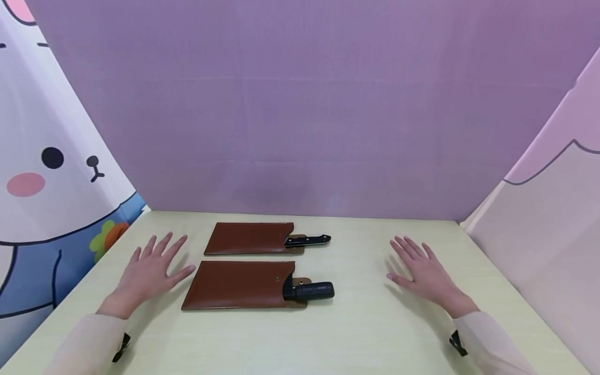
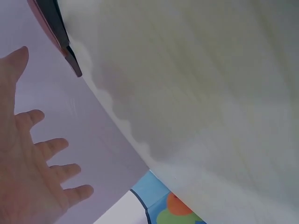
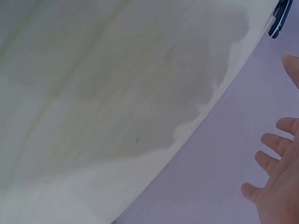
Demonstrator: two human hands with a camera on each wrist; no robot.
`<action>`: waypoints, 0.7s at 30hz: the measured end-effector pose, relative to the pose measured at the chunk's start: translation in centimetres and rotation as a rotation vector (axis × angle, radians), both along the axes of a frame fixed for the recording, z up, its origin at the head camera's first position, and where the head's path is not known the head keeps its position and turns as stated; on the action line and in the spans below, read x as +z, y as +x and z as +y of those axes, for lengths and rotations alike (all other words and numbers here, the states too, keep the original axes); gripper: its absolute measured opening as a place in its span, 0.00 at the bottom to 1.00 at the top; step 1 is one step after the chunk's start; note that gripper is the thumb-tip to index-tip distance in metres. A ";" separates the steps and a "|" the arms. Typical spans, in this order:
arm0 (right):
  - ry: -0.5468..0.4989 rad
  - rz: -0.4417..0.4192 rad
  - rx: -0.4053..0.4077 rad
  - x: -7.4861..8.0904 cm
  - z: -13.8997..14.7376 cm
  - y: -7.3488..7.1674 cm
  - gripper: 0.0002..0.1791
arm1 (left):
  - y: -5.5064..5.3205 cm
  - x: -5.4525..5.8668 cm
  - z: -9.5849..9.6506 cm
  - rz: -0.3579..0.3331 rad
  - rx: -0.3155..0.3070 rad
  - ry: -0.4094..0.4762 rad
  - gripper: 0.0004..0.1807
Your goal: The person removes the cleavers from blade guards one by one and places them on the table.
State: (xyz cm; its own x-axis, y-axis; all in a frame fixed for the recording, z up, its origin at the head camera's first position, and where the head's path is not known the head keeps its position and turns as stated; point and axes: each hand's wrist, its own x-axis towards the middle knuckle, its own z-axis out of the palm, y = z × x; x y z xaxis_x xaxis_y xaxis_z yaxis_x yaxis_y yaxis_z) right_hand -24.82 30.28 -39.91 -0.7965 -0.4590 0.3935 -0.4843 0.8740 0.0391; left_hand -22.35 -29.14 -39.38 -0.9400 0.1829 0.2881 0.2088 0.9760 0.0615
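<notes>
Two flat brown leather sheaths lie one behind the other on the table. From the far sheath (image 1: pixel 248 238) a knife's black riveted handle (image 1: pixel 309 240) sticks out to the right. The near sheath (image 1: pixel 236 285) holds a blade with a thicker, ribbed black handle (image 1: pixel 315 290); both blades are hidden inside. My left hand (image 1: pixel 149 273) hovers left of the near sheath, fingers spread and holding nothing. Well to the right of the handles, my right hand (image 1: pixel 427 273) is held over the table with its fingers extended, also holding nothing. Palm and fingers of the left hand (image 2: pixel 28 154) show in the left wrist view.
The pale table (image 1: pixel 356 338) ends at a purple back panel (image 1: pixel 300 114). A cartoon-printed cloth (image 1: pixel 61 219) hangs along the left side, and a pink and white one (image 1: pixel 553 208) along the right. Both sleeves have a dark strap piece at the wrist.
</notes>
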 end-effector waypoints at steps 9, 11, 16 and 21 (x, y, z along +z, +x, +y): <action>0.046 0.034 0.088 -0.1 -1.1 0.2 0.41 | 0.1 -0.1 1.1 0.040 -0.051 -0.057 0.41; 0.050 0.038 0.104 -0.2 -1.3 0.2 0.40 | 0.1 0.0 1.4 0.046 -0.064 -0.067 0.40; 0.049 0.040 0.147 -0.3 -1.9 0.3 0.39 | 0.1 0.0 2.0 0.055 -0.101 -0.083 0.40; 0.055 0.037 0.183 -0.1 -2.7 0.6 0.39 | 0.1 -0.1 2.7 0.051 -0.135 -0.089 0.40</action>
